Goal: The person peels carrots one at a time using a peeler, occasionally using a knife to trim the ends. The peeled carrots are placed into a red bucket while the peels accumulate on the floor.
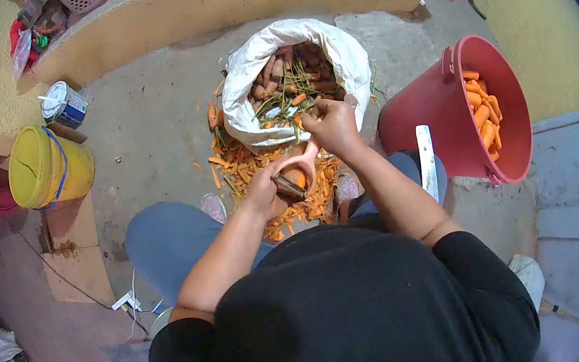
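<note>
Orange carrot (296, 178) clamped in closed left hand (263, 189) over the peels (242, 164) so scraps drop there; right hand (332, 126) fisted on what looks like a pinkish peeler (309, 152), sack (251, 74) ahead, bucket (436, 107) alongside for peeled ones.

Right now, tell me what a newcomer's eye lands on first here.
The white sack of unpeeled carrots, centre, with orange peelings strewn below it. The red bucket of peeled carrots at right. Over the peelings, the left hand holds a carrot, the right hand a pink tool.
</note>
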`<state>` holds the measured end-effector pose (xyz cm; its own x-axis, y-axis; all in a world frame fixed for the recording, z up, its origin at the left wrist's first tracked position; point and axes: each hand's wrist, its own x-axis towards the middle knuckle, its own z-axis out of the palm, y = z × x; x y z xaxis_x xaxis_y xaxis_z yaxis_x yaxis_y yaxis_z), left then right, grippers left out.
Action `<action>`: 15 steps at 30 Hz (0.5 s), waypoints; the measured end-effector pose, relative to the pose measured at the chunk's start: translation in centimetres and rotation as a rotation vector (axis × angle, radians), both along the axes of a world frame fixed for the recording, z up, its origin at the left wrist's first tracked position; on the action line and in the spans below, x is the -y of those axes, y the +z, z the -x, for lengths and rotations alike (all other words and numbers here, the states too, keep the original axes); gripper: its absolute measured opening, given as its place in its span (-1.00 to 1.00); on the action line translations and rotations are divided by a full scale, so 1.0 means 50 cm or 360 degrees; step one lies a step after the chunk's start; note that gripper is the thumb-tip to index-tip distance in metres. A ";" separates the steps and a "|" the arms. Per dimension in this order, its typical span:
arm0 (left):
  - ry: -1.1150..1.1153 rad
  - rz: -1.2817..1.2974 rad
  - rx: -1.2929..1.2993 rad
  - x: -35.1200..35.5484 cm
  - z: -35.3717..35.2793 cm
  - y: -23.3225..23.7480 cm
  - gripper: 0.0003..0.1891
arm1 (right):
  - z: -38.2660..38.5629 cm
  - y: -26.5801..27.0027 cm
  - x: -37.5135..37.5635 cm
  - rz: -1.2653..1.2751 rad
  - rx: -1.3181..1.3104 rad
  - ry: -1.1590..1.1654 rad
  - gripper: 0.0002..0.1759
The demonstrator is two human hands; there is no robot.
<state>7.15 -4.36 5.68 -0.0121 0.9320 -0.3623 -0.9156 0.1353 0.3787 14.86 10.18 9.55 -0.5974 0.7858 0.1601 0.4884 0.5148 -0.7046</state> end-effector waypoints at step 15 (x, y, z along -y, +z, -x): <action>-0.0168 0.0099 -0.0053 0.010 0.004 -0.045 -0.64 | -0.007 0.006 -0.006 -0.0062 -0.0019 0.0007 -0.77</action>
<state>6.95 -4.85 3.45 0.0722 0.9045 -0.4204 -0.8821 0.2546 0.3963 15.22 10.47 9.86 -0.5985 0.7764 0.1975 0.4780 0.5439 -0.6897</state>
